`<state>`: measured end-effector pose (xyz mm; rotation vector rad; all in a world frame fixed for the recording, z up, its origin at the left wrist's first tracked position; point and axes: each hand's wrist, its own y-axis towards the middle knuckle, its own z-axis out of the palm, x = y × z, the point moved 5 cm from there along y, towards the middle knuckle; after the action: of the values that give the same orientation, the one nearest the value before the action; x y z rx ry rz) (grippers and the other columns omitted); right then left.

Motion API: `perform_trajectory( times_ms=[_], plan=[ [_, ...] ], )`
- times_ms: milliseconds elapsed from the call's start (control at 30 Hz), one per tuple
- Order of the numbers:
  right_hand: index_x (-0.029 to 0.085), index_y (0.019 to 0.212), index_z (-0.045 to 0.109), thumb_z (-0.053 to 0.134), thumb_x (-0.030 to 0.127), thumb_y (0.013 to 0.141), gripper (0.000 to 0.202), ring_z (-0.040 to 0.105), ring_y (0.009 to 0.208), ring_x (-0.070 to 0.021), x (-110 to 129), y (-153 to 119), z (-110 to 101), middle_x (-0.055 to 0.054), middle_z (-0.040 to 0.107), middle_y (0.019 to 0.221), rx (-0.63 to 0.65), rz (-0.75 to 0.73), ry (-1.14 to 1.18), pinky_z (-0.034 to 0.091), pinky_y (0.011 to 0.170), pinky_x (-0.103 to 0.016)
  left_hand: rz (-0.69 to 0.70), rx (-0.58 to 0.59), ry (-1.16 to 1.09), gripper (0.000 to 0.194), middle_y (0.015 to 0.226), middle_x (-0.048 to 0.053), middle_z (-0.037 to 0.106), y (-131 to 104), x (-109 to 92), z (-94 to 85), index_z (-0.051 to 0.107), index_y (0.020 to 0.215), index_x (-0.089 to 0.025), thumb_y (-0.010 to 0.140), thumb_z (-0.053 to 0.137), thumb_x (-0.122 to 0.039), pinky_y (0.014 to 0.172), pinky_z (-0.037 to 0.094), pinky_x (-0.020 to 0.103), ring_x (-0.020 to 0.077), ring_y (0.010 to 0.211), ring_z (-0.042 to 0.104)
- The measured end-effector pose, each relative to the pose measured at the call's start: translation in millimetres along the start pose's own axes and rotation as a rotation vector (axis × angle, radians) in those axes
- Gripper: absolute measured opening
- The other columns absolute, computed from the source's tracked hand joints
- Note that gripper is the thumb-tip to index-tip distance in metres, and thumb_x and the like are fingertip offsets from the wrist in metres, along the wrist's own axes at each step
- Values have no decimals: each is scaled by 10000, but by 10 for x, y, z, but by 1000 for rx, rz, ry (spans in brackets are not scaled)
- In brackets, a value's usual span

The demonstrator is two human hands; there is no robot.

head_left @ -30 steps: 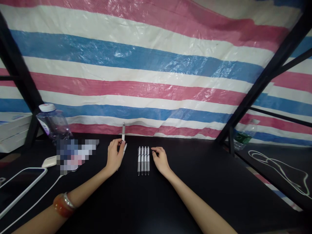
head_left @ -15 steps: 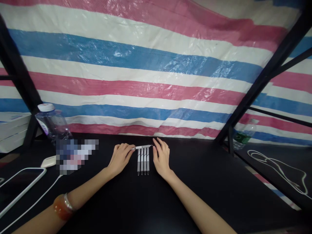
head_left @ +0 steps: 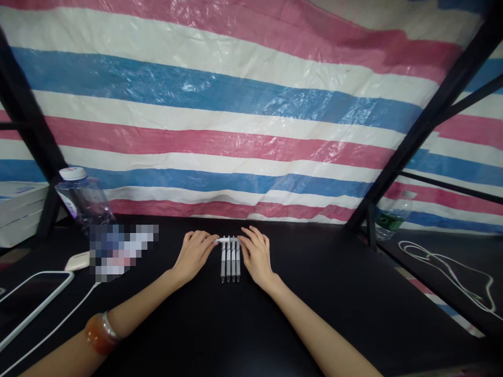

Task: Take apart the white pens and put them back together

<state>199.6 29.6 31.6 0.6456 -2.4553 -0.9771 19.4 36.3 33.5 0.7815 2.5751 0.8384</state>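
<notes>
Head view, left hand (head_left: 192, 256) and right hand (head_left: 256, 256) pinching crosswise pen (head_left: 228, 240)

1 white-gray pen (head_left: 225, 240) spans crosswise over the far ends of 4 parallel pens (head_left: 228, 264).

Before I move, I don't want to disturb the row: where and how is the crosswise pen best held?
By its two ends, coming from left and right, I'd say. The crosswise pen is slim and spans the tops of the four lined-up pens, so pinching its middle could nudge them.
</notes>
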Motion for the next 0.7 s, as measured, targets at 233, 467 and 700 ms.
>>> perform_trajectory(
  times_ms=[233,467,700],
  plan=[
    [217,1207,515,402,203,892,336,367,1250,-243,72,7,-22,-90,447,1348,32,-2,2,317,958,-429,28,10,-2,263,923,42,616,1,-14,6,563,1106,-262,929,374,-304,824,291,368,180,873,518],
    [211,1000,608,448,211,874,204,349,1248,-249,69,-7,-7,-80,434,1350,26,0,16,319,973,-430,34,8,22,267,932,44,624,-7,-21,9,581,1102,-273,927,380,-296,830,283,376,188,888,534],
    [219,1191,526,421,213,884,325,359,1245,-259,119,6,-19,-99,383,1389,64,-46,23,334,962,-439,35,-9,-24,250,932,42,631,-8,-27,-1,580,1091,-263,919,402,-298,835,282,374,190,893,540]
  ],
)
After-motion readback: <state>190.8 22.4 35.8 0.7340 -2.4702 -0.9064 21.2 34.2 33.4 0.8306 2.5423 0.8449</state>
